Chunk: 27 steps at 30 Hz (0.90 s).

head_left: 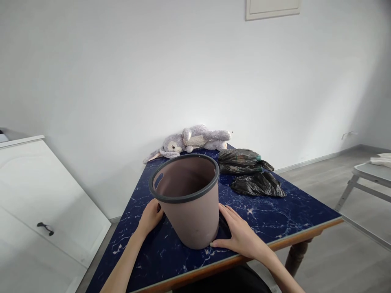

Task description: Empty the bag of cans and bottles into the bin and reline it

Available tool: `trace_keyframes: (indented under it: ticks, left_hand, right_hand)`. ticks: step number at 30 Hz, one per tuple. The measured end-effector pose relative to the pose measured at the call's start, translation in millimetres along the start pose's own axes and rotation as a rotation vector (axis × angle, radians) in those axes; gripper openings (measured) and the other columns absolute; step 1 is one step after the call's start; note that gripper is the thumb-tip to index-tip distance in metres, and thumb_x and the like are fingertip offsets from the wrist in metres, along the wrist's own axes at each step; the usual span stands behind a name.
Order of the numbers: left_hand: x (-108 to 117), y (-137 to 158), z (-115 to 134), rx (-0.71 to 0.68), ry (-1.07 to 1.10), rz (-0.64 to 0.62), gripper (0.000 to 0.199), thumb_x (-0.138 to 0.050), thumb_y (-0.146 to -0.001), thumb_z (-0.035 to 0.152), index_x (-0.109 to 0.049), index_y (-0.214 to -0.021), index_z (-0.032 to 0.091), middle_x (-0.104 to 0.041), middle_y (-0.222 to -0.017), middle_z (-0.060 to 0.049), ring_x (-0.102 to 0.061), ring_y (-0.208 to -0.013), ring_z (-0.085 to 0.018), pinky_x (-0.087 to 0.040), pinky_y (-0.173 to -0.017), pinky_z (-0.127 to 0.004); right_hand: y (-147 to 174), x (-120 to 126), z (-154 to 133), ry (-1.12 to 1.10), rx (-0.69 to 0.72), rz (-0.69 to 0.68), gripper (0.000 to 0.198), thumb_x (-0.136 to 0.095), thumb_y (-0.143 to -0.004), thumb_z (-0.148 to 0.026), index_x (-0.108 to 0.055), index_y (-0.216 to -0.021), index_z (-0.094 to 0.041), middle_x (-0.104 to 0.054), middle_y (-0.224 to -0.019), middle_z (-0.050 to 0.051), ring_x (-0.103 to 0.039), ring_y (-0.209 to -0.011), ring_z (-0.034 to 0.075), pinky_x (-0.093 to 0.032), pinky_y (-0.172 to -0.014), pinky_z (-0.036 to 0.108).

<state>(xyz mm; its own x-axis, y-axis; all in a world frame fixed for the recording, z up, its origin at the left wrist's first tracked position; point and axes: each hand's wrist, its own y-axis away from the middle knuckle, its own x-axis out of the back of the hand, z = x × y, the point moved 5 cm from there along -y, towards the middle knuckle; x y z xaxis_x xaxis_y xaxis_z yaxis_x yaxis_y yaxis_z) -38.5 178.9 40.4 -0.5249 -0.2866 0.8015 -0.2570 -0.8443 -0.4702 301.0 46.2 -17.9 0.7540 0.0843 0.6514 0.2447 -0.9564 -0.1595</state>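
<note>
I see a round taupe plastic bin with a dark grey rim band [191, 203] standing upright near the front edge of the dark blue marble-patterned desk [293, 211]. It tapers toward its base, and an oval handle slot shows just under the rim. What I can see of its inside looks empty. My left hand [150, 217] is spread flat against the bin's left wall. My right hand [240, 234] lies open, fingers together, at the bin's right base, resting on the desk. Behind the bin to the right lie two knotted black plastic bags [249, 173], their contents hidden. Behind the bin, against the wall, lies a grey plush rabbit [191, 142].
</note>
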Motion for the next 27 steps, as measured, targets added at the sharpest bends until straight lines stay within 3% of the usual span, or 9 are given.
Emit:
trace_keyframes:
  ticks: [9, 17, 27]
  left_hand:
    - [-5.6, 4.5, -1.7, -0.034, -0.019, -0.102, 0.030, -0.052, -0.102, 0.042, -0.070, -0.116, 0.023, -0.077, -0.112, -0.013, -0.068, -0.119, -0.035, -0.058, -0.095, -0.044]
    - [-4.0, 6.5, -0.6, -0.049, -0.036, -0.115, 0.029, -0.052, -0.103, 0.044, -0.069, -0.110, 0.023, -0.076, -0.102, -0.011, -0.071, -0.108, -0.033, -0.058, -0.088, -0.043]
    - [-2.1, 7.3, 5.0, -0.073, -0.060, -0.109, 0.029, -0.049, -0.104, 0.042, -0.068, -0.111, 0.022, -0.076, -0.100, -0.011, -0.072, -0.107, -0.033, -0.058, -0.088, -0.043]
  right_hand:
    - [1.0, -0.7, -0.9, 0.027, -0.042, -0.009, 0.122, -0.080, -0.080, -0.073, -0.014, -0.175, -0.034, -0.021, -0.180, 0.003, -0.012, -0.167, 0.040, -0.027, -0.133, 0.061]
    - [2.4, -0.5, -3.9, 0.056, -0.082, -0.024, 0.120, -0.079, -0.081, -0.070, -0.014, -0.175, -0.032, -0.020, -0.181, 0.004, -0.012, -0.167, 0.039, -0.027, -0.133, 0.057]
    - [2.2, -0.9, -4.5, 0.042, -0.068, -0.013, 0.122, -0.079, -0.081, -0.070, -0.011, -0.175, -0.033, -0.021, -0.180, 0.004, -0.011, -0.167, 0.039, -0.028, -0.132, 0.059]
